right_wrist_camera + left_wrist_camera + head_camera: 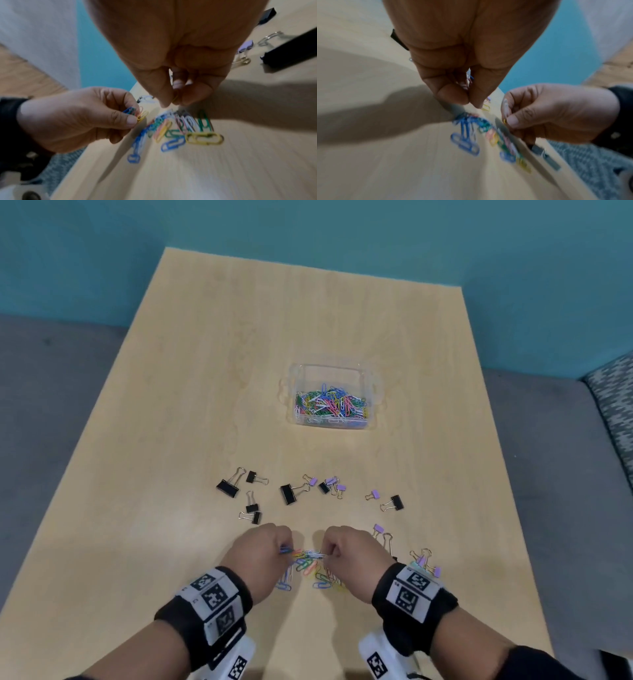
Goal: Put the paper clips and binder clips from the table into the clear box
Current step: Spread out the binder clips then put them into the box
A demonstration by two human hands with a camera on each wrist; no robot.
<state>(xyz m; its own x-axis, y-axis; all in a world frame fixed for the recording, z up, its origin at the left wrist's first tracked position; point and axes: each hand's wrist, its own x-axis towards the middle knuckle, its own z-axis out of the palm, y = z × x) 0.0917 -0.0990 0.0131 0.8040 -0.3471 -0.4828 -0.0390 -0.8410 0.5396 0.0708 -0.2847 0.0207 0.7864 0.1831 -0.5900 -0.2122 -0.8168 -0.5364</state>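
A loose pile of coloured paper clips (310,568) lies near the table's front edge, between my two hands. My left hand (283,549) pinches a few blue and yellow paper clips (137,113) just above the pile. My right hand (326,554) pinches a yellow paper clip (175,98) between thumb and forefinger. The clear box (371,392) stands farther back in the middle, holding many coloured paper clips. Black binder clips (287,494) and purple binder clips (375,494) are scattered between the box and my hands.
More binder clips (424,559) lie to the right of my right wrist, close to the table's right edge (524,577). Grey floor surrounds the wooden table (171,440), with a teal wall behind and a patterned seat (613,392) at the right.
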